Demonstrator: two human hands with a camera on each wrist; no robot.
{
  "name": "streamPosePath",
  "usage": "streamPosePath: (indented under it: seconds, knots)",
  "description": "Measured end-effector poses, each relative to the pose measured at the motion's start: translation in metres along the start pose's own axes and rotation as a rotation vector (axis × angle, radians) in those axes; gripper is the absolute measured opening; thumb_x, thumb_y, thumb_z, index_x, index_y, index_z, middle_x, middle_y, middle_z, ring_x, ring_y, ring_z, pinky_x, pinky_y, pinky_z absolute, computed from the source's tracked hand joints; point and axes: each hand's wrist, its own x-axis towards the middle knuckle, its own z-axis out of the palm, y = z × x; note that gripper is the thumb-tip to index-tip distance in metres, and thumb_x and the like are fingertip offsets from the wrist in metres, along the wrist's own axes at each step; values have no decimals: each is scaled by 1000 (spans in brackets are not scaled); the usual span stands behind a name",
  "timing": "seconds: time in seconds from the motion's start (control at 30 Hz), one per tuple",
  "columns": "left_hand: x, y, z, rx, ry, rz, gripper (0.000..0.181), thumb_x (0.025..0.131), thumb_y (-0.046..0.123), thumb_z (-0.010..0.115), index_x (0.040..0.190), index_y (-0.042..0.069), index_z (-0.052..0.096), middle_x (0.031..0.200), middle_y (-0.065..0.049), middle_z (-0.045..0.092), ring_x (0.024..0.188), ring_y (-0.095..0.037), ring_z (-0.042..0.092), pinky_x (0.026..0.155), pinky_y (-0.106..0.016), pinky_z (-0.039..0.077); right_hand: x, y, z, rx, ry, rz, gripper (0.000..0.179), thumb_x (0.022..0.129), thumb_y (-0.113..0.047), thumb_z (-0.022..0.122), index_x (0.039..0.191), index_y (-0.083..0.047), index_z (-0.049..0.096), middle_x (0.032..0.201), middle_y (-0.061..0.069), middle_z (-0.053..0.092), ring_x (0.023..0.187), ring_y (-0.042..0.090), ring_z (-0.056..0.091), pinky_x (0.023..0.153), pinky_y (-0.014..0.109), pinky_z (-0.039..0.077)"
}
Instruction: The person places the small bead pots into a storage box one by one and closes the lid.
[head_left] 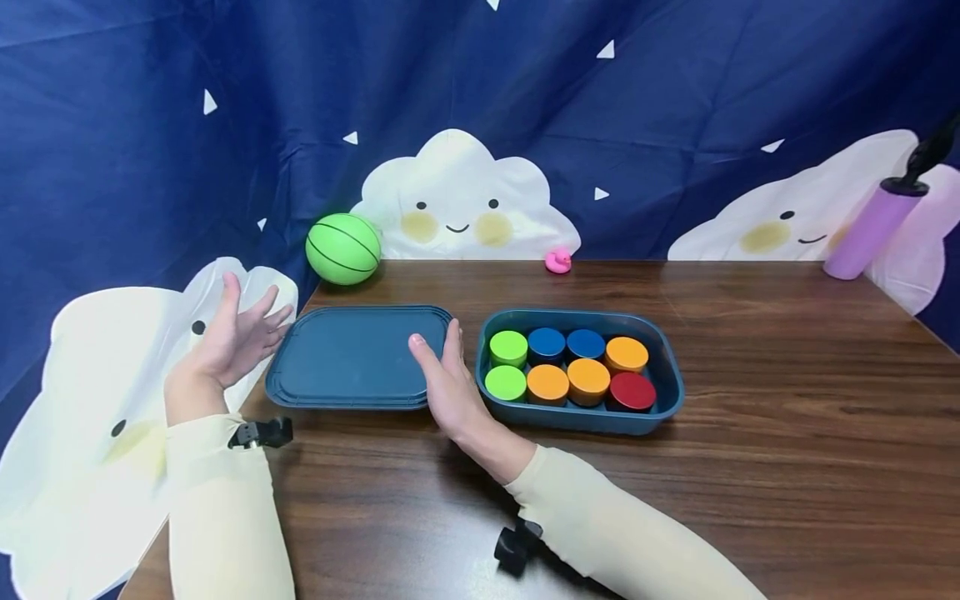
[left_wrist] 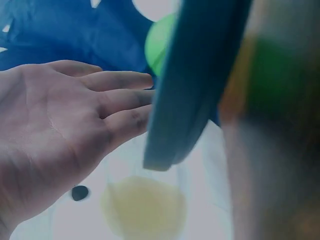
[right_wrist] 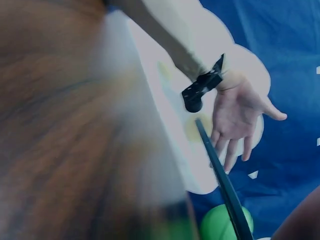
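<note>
A flat dark-blue tray-like lid (head_left: 360,354) lies level between the hands. Edge-on in the right wrist view, the lid (right_wrist: 222,180) appears raised above the tabletop. My left hand (head_left: 234,340) has its palm turned inward and fingers extended at the lid's left end; in the left wrist view the lid (left_wrist: 192,85) covers the fingertips, so contact cannot be told. At the right end, my right hand (head_left: 457,387) sets its straight fingers along the rim, thumb raised. Right of it stands a blue box (head_left: 667,417) with several round coloured pieces (head_left: 588,379) inside.
At the back left sits a green ball (head_left: 343,248), with a pink rubber duck (head_left: 558,260) farther right. A purple pump (head_left: 873,229) stands at the far right. The wooden table (head_left: 810,433) ends near the left hand; a blue cloud-print curtain (head_left: 645,108) hangs behind.
</note>
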Motion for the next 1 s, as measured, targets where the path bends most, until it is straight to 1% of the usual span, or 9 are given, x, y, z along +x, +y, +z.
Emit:
streamPosePath:
  seconds: [0.27,0.37,0.43,0.5,0.53,0.63,0.73,0.87,1.0]
  knots:
    - [-4,22,8,17,-76,105,104,79,87,-9,156,19,-25,161,-21,-29,143,-46,-33,114,-60,-26,-4,-31,-25,80,-1,-35,82,103,-61,34,164,-21,-4,171,-7,-4,158,18,3,127,50,5]
    - [-2,29,17,25,-104,134,103,79,86,-10,157,20,-24,161,-20,-29,144,-47,-31,114,-61,-24,-3,-38,-39,102,15,-55,81,104,-59,34,164,-19,-3,171,-6,-3,158,20,3,127,51,6]
    - [1,35,25,26,-102,139,103,79,86,-10,157,21,-23,162,-20,-28,145,-46,-30,115,-61,-23,-3,-41,-50,112,27,-55,79,105,-58,34,164,-18,-1,171,-6,-1,158,21,4,127,51,7]
    - [6,41,38,25,-67,133,105,79,87,-10,159,18,-20,163,-20,-24,148,-45,-27,117,-60,-21,-4,-43,-62,121,43,-54,78,105,-56,33,164,-17,2,171,-4,1,158,22,5,127,51,8]
    - [9,44,45,17,-33,123,107,79,87,-10,160,17,-18,164,-21,-21,149,-44,-25,118,-59,-20,-3,-43,-68,128,57,-48,77,105,-56,34,164,-16,5,171,-4,3,158,21,6,127,50,8]
    - [20,54,70,-6,101,83,109,82,85,-10,162,11,-7,166,-24,-11,153,-41,-14,123,-54,-12,-3,-42,-87,136,112,-35,75,105,-54,37,164,-14,11,171,-4,9,158,21,7,128,48,6]
    - [34,61,96,-17,214,58,106,88,79,-10,162,6,3,166,-26,-2,155,-40,-5,126,-51,-4,-2,-41,-107,150,153,-44,73,106,-51,38,163,-12,12,171,-4,10,158,19,6,128,44,3]
    - [54,59,128,16,277,64,96,96,71,-7,162,4,7,166,-26,4,157,-37,2,127,-47,3,-3,-37,-134,154,165,-44,74,107,-49,35,163,-11,5,171,-3,1,158,16,1,128,39,0]
    - [69,52,154,17,329,95,87,101,67,1,163,7,9,168,-22,8,157,-31,9,128,-40,8,-9,-35,-156,101,189,-4,80,106,-55,32,163,-10,-3,171,-2,-9,158,18,-7,128,41,-4]
